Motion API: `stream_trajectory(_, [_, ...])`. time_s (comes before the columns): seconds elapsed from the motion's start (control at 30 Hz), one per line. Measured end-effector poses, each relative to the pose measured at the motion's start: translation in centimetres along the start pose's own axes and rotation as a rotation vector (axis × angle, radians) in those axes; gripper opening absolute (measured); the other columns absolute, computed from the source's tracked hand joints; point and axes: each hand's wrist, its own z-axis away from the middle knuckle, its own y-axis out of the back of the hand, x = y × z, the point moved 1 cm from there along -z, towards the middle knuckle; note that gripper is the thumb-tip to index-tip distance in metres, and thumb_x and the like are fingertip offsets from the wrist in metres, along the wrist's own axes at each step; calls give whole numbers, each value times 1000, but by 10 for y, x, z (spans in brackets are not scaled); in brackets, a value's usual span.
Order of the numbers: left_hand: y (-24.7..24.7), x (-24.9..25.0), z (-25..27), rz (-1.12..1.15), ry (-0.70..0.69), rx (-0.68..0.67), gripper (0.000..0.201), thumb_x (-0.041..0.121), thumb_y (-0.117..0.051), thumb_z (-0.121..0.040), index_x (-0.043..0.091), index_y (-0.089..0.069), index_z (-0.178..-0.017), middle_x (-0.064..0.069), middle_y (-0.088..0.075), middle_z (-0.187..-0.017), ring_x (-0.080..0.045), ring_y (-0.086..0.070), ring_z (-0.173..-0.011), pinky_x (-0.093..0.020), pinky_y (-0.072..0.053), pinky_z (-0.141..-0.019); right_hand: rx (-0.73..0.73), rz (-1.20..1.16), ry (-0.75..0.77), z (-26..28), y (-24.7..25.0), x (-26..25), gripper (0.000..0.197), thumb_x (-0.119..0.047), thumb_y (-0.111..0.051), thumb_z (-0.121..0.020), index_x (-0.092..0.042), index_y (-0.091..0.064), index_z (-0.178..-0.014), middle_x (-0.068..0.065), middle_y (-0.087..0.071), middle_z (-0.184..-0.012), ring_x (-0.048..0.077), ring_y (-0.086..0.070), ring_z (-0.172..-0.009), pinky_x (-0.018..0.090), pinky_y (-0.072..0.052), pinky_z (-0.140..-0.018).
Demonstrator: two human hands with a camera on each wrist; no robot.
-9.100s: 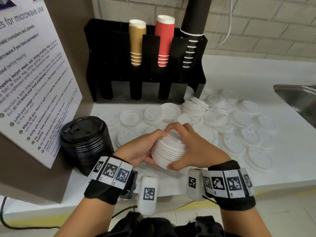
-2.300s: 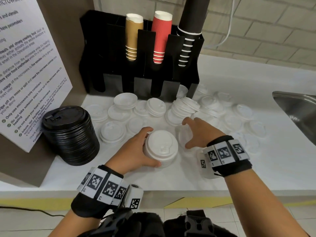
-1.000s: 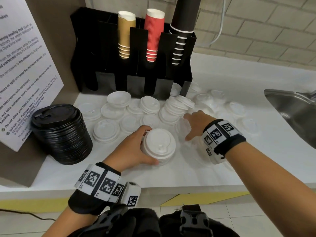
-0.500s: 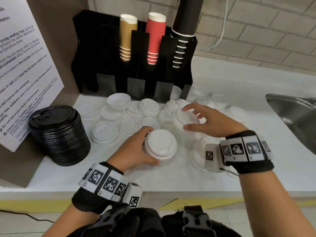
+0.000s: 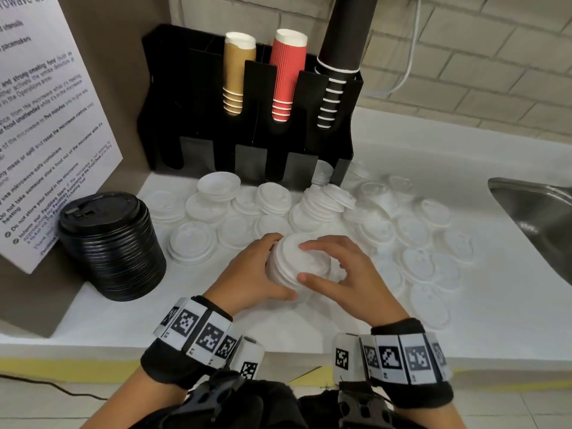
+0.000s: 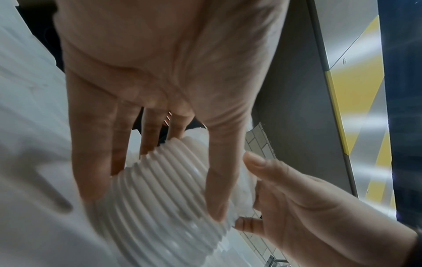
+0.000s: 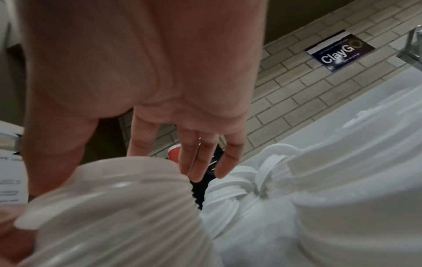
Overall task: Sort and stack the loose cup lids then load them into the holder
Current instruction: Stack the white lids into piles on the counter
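- Right hand [image 5: 340, 275] is back at the white lid stack [image 5: 294, 264], after reaching out to the loose lids [image 5: 414, 243] half a second ago; it is now setting its fingertips on the top lid, thumb against the near side, fingers spread and only lightly bent.
- White counter [image 5: 464, 168] is carrying the black holder [image 5: 198, 97] at the back, with cups in its slots.
- Black lid stack [image 5: 113, 246] is sitting well left.
- Left hand [image 5: 250, 274] is wrapping around the white lid stack's left side, fingers curled on it.
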Motion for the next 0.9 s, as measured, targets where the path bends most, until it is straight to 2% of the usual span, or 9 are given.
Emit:
stream_trajectory(0.1, [0, 0, -1, 1, -9, -1, 84, 25, -92, -59, 30, -47, -129, 8, -58, -121, -10, -55, -111, -39, -49, -96, -13, 61, -1, -1, -3, -4, 44, -37, -79, -75, -36, -64, -116, -6, -48, -126, 11, -40, -124, 28, -35, -105])
stream_trajectory(0.23, [0, 0, -3, 10, -16, -6, 80, 23, -91, -59, 29, -48, -127, 9, -58, -119, -10, -56, -110, -40, -50, -96, -27, 134, -9, -3, -8, -4, 46, -40, -78, -74, -38, -62, -117, -8, -42, -129, 11, -36, -124, 35, -33, -107])
stream_trajectory(0.33, [0, -2, -3, -2, -16, -13, 83, 25, -92, -58, 32, -45, -126, 9, -57, -120, -9, -55, -111, -38, -49, -96, -36, 128, -5, -1, -9, -4, 49, -40, -80, -73, -35, -62, -118, -7, -43, -127, 12, -39, -122, 33, -36, -105])
stream_trajectory(0.43, [0, -4, -3, -12, -28, -7, 86, 29, -92, -58, 41, -39, -124, 13, -53, -121, -6, -52, -111, -31, -48, -96, 6, 56, 3, 2, 0, -1, 55, -50, -74, -73, -32, -59, -122, -9, -48, -123, 10, -44, -119, 24, -36, -102])
stream_trajectory(0.5, [1, -5, -4, -14, -31, -9, 86, 28, -92, -58, 40, -40, -126, 14, -53, -122, -7, -52, -113, -30, -46, -97, 113, 70, -60, 4, 17, 10, 51, -53, -64, -79, -30, -58, -124, -8, -50, -124, 11, -46, -119, 21, -35, -100])
stream_trajectory(0.57, [1, -6, -4, -2, -30, -13, 86, 28, -92, -59, 40, -41, -126, 15, -53, -123, -7, -51, -114, -30, -45, -98, 156, 208, -199, 7, 39, 28, 45, -44, -63, -85, -27, -56, -127, -1, -52, -127, 19, -46, -121, 27, -35, -100])
stream_trajectory(0.7, [0, -9, -4, 4, -26, -15, 87, 27, -92, -59, 41, -40, -127, 17, -52, -123, -3, -50, -113, -25, -43, -94, -27, 369, -574, 17, 64, 59, 71, -44, -75, -77, -28, -43, -139, 4, -46, -137, 26, -37, -130, 37, -33, -103])
stream_trajectory(0.8, [0, -9, -4, 8, -26, -24, 87, 29, -92, -57, 49, -37, -121, 23, -49, -119, 1, -49, -110, -20, -41, -89, -48, 374, -595, 15, 65, 67, 79, -44, -77, -74, -29, -39, -142, 3, -47, -137, 25, -35, -131, 37, -32, -103])
stream_trajectory(0.9, [0, -8, -3, 12, -12, -24, 94, 38, -92, -56, 45, -35, -130, 24, -47, -122, 0, -49, -111, -20, -39, -90, -48, 360, -573, 14, 64, 68, 77, -42, -77, -74, -29, -40, -140, 3, -50, -135, 25, -39, -129, 38, -35, -104])
